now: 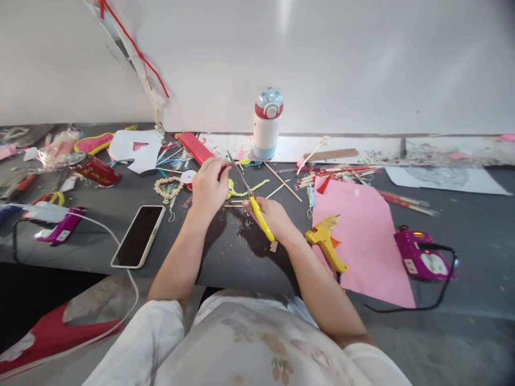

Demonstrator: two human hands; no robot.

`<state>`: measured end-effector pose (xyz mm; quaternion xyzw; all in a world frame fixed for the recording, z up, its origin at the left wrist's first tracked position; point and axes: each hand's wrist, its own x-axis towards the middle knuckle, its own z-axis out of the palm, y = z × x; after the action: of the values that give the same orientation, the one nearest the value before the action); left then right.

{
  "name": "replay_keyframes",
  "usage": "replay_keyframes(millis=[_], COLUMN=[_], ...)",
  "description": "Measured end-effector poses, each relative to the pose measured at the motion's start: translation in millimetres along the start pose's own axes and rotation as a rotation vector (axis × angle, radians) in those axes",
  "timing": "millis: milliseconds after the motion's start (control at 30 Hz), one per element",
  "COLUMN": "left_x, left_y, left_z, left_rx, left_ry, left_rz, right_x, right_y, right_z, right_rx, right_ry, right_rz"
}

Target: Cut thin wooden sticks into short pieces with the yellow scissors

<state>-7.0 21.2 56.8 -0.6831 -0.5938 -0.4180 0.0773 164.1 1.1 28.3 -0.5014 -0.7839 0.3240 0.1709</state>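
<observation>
My right hand (273,217) grips yellow-handled scissors (257,209), their blades slanting up and left towards my other hand. Fingers pinched together, my left hand (211,185) is raised over the table just left of the blade tips; whatever it holds is too small or hidden to make out. Between and behind the hands lies a yellow-green fuzzy strip (257,186), partly covered by the blades. Thin wooden sticks (284,182) lie beyond my right hand. A small tan scrap (274,246) shows just below the scissor handles.
A white bottle (266,128) stands at the back by the wall. To the left are a phone (139,237), a red can (93,169) and a beaded ring (161,195). To the right, a yellow glue gun (328,241) rests on pink paper (366,230), beside a purple power strip (424,254).
</observation>
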Motion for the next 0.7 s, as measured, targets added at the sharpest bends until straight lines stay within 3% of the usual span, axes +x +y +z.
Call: replay_keyframes(millis=[167,300,367,467,533,600,700], left_x=[-1.3,-9.3,-17.0,-30.3,-37.7,-43.3,-49.7], left_y=[-1.4,0.6,5.8,22.1,36.1,48.1,56.6], left_z=[2.5,15.2,23.3,31.1,32.8,33.9,38.1], left_rx=[-0.081,-0.365,-0.589,-0.876,-0.989,-1.068,-1.106], left_ry=[0.023,-0.006,-0.139,-0.525,-0.681,-0.757,-0.766], left_rz=[-0.050,-0.228,-0.303,-0.402,-0.420,-0.390,-0.392], right_x=[-0.6,2.4,4.7,7.0,7.1,6.5,5.5], right_y=[-5.0,-2.3,1.6,8.2,11.0,11.5,9.5], right_z=[-0.8,-0.1,-0.6,-2.5,-4.5,-6.5,-9.0], right_rx=[0.055,0.114,0.157,0.226,0.273,0.294,0.271], right_ry=[-0.003,0.066,0.110,0.189,0.239,0.271,0.277], right_rz=[0.030,0.082,0.109,0.114,0.094,0.086,0.103])
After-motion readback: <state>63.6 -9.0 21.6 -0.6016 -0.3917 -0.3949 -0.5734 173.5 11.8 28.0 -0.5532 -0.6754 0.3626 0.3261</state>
